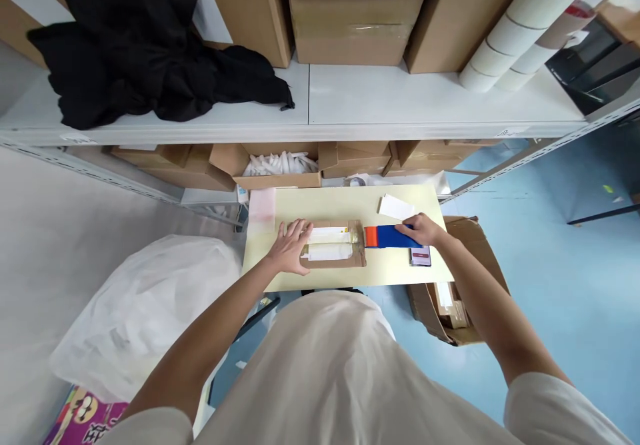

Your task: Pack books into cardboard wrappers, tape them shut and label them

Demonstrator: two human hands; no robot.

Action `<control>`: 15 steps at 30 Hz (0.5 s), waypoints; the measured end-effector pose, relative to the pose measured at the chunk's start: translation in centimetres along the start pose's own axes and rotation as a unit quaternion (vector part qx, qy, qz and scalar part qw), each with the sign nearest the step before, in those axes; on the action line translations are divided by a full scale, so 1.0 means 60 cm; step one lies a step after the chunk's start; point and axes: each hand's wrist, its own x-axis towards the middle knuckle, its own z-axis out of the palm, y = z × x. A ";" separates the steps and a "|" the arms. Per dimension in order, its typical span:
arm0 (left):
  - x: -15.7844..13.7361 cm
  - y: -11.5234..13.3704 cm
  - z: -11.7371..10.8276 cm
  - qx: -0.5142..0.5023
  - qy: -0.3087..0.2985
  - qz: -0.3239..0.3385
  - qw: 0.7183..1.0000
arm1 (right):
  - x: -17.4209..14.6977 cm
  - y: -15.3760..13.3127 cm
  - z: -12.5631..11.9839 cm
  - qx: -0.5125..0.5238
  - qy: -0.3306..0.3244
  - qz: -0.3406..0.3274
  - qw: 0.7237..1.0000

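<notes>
A small cardboard box (333, 262) with white labels and clear tape lies on the pale yellow tabletop (345, 200). My left hand (291, 248) rests on the box's left end, fingers spread and the thumb by its near edge. Beyond the box's right end, my right hand (423, 229) is closed around a blue and orange tape dispenser (393, 236). The dispenser's orange end is close to the box; whether they touch, I cannot tell. Partly under my right hand's side lies a phone (421, 256). A white slip (395, 206) is just behind the dispenser.
A grey shelf (360, 95) above the table carries cartons, black cloth (150, 52) and white label rolls (517, 32). Below it, an open carton (277, 180) holds white pieces. An open box (475, 252) stands on the floor at right, a white plastic bag (150, 305) at left.
</notes>
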 end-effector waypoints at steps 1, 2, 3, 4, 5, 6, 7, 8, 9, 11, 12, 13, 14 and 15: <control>0.000 -0.002 -0.001 0.006 -0.005 0.002 1.000 | -0.005 0.019 0.001 0.006 0.002 0.011 1.000; -0.001 -0.005 -0.002 0.013 -0.009 0.004 1.000 | -0.008 0.032 0.005 0.011 0.003 0.019 1.000; -0.002 -0.008 -0.003 0.019 -0.013 0.006 1.000 | -0.009 0.042 0.011 0.016 0.002 0.022 1.000; -0.003 -0.011 -0.005 0.025 -0.015 0.007 1.000 | -0.007 0.047 0.019 0.020 0.001 0.020 1.000; -0.004 -0.012 -0.006 0.032 -0.015 0.007 0.999 | -0.003 0.049 0.029 0.024 -0.001 0.016 1.000; -0.004 -0.011 -0.006 0.039 -0.015 0.006 0.999 | 0.001 0.050 0.038 0.027 -0.001 0.010 1.000; -0.002 -0.006 -0.005 0.045 -0.014 0.005 0.999 | 0.005 0.050 0.048 0.032 0.000 0.004 0.999; 0.001 0.002 -0.004 0.049 -0.014 0.004 0.999 | 0.008 0.051 0.057 0.037 0.003 -0.001 0.999; 0.006 0.014 -0.001 0.051 -0.016 0.003 0.999 | 0.011 0.053 0.065 0.044 0.006 -0.003 0.999; 0.026 0.050 0.008 0.044 -0.023 0.001 0.999 | 0.011 0.057 0.077 0.058 0.009 -0.002 0.998; 0.039 0.073 0.013 0.038 -0.026 0.001 0.999 | 0.010 0.060 0.082 0.064 0.009 0.000 0.998; 0.054 0.096 0.017 0.030 -0.028 -0.001 0.999 | 0.009 0.062 0.085 0.070 0.007 0.001 0.997; 0.071 0.120 0.019 0.023 -0.027 -0.002 0.999 | 0.008 0.064 0.087 0.077 0.005 0.001 0.997; 0.087 0.142 0.021 0.018 -0.025 0.005 1.000 | 0.007 0.065 0.089 0.083 0.004 0.002 0.997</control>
